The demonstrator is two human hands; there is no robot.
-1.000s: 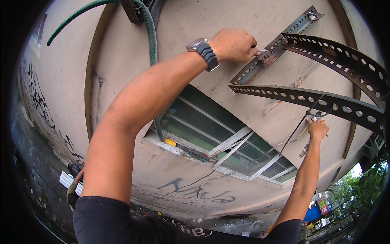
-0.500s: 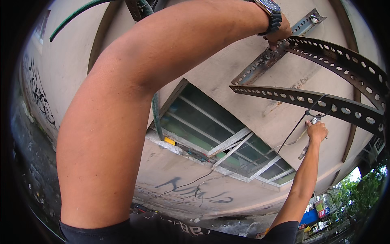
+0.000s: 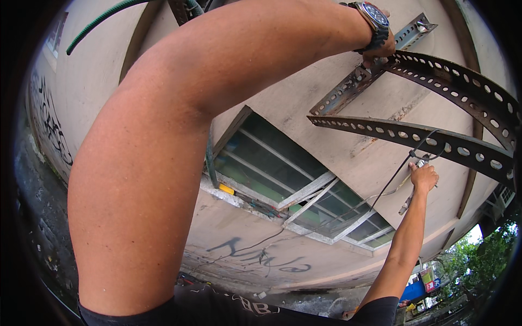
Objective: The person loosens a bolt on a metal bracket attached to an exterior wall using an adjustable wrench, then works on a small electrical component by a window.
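My left arm crosses the view, and my left hand, with a watch on its wrist, is closed on a rusty perforated steel angle bar where it meets a second, curved-looking angle bar. Its fingertips are mostly hidden. Lower right, my right hand is wrapped round a silver hand tool, seemingly pliers. The tool's upper end is just under a lower perforated angle bar, close to a black cable looped over that bar.
Behind the bars is a beige wall with a barred window. A yellow object and several tools lie on the window ledge. A green hose hangs upper left. Thin wires run below the window; trees stand lower right.
My left hand and watch have shifted slightly right and down along the bar joint, and the wrist has turned. My right hand has barely moved and still grips the tool.
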